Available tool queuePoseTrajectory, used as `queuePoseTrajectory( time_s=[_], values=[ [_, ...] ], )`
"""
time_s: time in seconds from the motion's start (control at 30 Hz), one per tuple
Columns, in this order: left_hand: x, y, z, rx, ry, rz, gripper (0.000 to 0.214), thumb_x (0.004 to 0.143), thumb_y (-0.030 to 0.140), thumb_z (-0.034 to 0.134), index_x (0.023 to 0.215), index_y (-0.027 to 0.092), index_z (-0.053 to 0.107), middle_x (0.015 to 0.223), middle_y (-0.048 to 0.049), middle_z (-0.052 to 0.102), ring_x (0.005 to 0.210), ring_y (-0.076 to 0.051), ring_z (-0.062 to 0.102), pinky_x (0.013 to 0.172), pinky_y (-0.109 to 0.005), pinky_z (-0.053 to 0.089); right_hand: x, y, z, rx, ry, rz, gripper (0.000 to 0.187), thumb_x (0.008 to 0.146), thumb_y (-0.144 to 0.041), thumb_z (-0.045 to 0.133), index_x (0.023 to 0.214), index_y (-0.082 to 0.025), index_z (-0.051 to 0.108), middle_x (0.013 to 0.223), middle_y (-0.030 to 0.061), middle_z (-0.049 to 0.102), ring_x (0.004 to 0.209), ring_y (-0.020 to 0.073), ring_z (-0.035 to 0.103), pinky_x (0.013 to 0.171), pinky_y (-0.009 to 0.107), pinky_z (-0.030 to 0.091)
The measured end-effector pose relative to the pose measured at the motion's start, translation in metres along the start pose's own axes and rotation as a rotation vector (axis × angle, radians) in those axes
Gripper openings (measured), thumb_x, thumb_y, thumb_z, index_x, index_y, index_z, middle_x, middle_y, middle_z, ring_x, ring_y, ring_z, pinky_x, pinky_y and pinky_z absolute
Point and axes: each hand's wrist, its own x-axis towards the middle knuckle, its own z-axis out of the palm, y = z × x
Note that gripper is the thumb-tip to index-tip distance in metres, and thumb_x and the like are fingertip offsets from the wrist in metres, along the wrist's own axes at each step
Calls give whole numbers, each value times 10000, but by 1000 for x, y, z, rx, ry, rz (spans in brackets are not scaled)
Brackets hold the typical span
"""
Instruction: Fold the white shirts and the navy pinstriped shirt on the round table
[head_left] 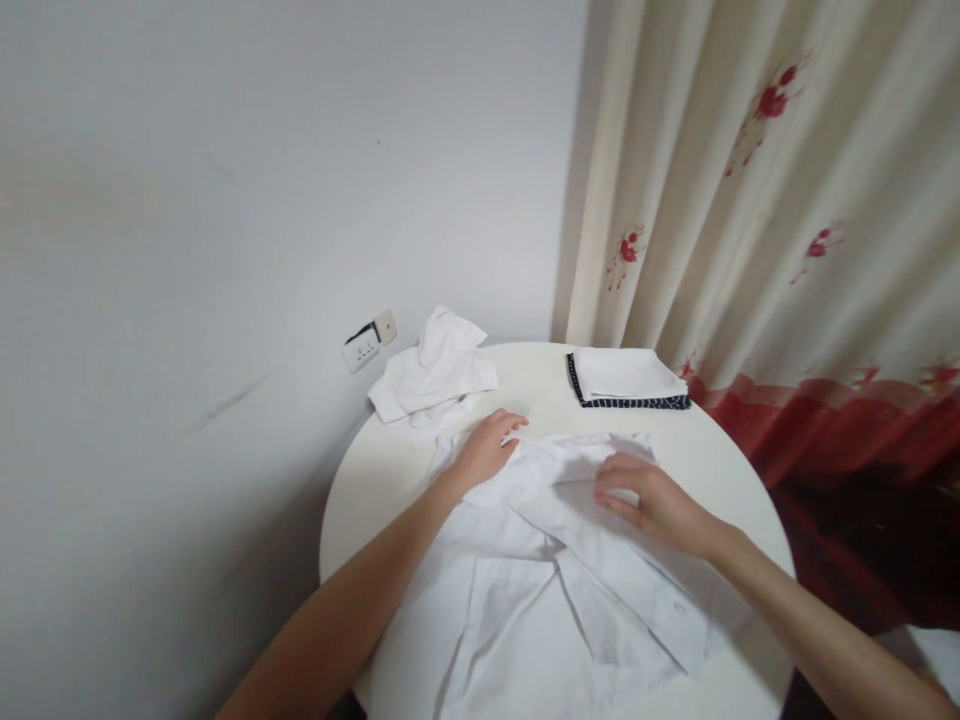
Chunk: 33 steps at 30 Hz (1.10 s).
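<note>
A white garment (517, 620), apparently a shirt, lies spread and creased over the front of a round white table (360, 500). Something like a button shows near its right side. My left hand (489, 447) rests on the garment's far left part, its fingers and thumb apart and slightly bent. Over the far right part is my right hand (645, 495), palm toward the cloth, with a gap between the curved fingers and the thumb. No cloth is visibly pinched in either hand.
A crumpled white cloth (439, 370) sits at the table's back left, by the wall. At the back right lies a folded white cloth (626, 373) on a dark patterned cloth (637, 403). A flowered curtain (697, 200) hangs behind; a wall socket (361, 350) is at left.
</note>
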Motion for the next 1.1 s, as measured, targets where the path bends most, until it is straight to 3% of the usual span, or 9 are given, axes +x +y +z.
queuePoseTrajectory(
  time_s=[0.07, 0.27, 0.37, 0.5, 0.73, 0.8, 0.93, 1.03, 1.1],
  values=[
    [-3, 5, -3, 104, 0, 48, 417, 827, 42, 587, 1185, 231, 683, 1192, -64, 642, 1125, -223, 588, 1048, -392, 436, 20, 22, 5, -152, 91, -3, 212, 958, -320, 572, 986, -206, 749, 1140, 114, 691, 1069, 257, 609, 949, 401, 453],
    [-10, 3, -3, 164, -182, -19, 458, 919, 298, 643, 1352, 159, 589, 1261, -131, 643, 1178, -286, 585, 1063, -421, 415, 63, 72, 18, -315, 68, 185, 351, 992, -326, 498, 1286, -222, 658, 1412, 139, 581, 1306, 295, 494, 1066, 490, 360],
    [-10, 4, -6, 145, -213, -23, 308, 905, 259, 652, 1201, 176, 683, 1150, -101, 674, 1109, -261, 615, 1012, -369, 446, 67, 84, 21, -304, 33, 209, 325, 961, -221, 508, 1235, -242, 681, 1316, 108, 651, 1220, 265, 556, 1025, 458, 361],
    [-12, 31, -24, 61, -176, 30, 195, 922, 177, 573, 1026, 202, 735, 1022, -66, 675, 973, -207, 643, 897, -303, 482, 64, 91, 23, -267, 48, 230, 234, 887, -180, 618, 1080, -251, 731, 1109, 65, 709, 1084, 243, 602, 978, 425, 334],
    [-39, 85, -55, -156, -881, 242, 245, 876, 364, 707, 1084, 246, 761, 1024, -51, 766, 949, -221, 706, 870, -282, 503, 63, 88, 21, -279, 129, 284, 139, 884, -176, 636, 950, -227, 747, 1077, 75, 684, 1075, 249, 543, 946, 416, 314],
    [-41, 99, -59, -194, -831, 222, 235, 949, 357, 604, 1083, 248, 764, 1022, -52, 773, 943, -213, 709, 873, -285, 506, 63, 83, 22, -314, 160, 276, 177, 886, -165, 628, 1009, -223, 741, 1135, 91, 672, 1112, 263, 517, 954, 426, 309],
    [-34, 111, -54, -233, -396, 99, 268, 990, 306, 504, 1066, 245, 753, 1071, -48, 754, 985, -193, 684, 922, -293, 502, 57, 73, 19, -343, 216, 209, 224, 895, -221, 652, 1107, -235, 720, 1178, 106, 647, 1150, 276, 495, 966, 432, 307],
    [-29, 90, -37, -79, -267, 40, 239, 904, 242, 619, 1113, 236, 733, 1217, -74, 702, 1134, -229, 630, 1046, -353, 449, 53, 68, 16, -271, 90, 105, 299, 854, -357, 730, 1138, -262, 714, 1156, 89, 658, 1116, 274, 524, 953, 418, 331],
    [-27, 67, -24, 56, -283, -5, 429, 813, 194, 701, 1239, 239, 679, 1358, -95, 626, 1270, -272, 548, 1125, -418, 380, 53, 68, 16, -247, 16, 89, 321, 838, -358, 739, 1139, -250, 716, 1131, 91, 674, 1086, 271, 552, 924, 394, 356]
  ],
)
